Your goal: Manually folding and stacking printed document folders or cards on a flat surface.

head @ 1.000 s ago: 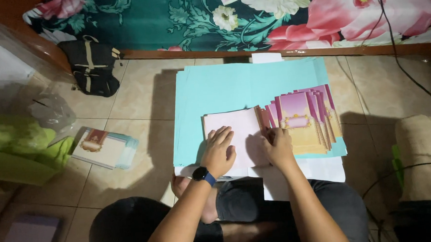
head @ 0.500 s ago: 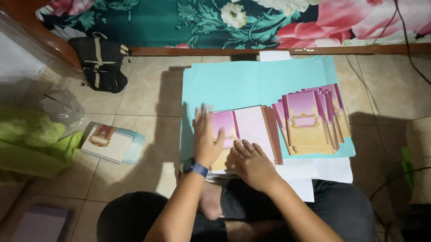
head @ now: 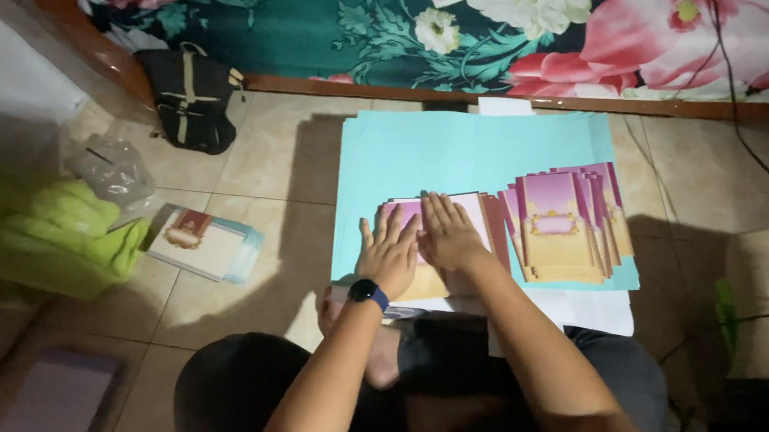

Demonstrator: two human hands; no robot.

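Observation:
Both of my hands lie flat, side by side, on a pink and cream card (head: 475,213) on a light blue sheet (head: 451,155) spread over the tiled floor. My left hand (head: 390,249), with a dark watch on its wrist, covers the card's left half. My right hand (head: 448,232) presses on the card's middle, fingers spread and pointing away from me. Just right of my hands a fanned stack of similar pink and gold cards (head: 565,224) lies on the same sheet. Neither hand grips anything.
A stack of cards with a blue edge (head: 206,243) lies on the floor to the left, beside a green cloth bundle (head: 57,242) and a clear plastic bag (head: 114,169). A black bag (head: 190,99) sits by the floral bedding (head: 567,22). A cable (head: 749,144) runs at right.
The card has gone from plain pink face to open, then shut under my palms. My right hand moved from the card's right edge to its middle, next to the left hand.

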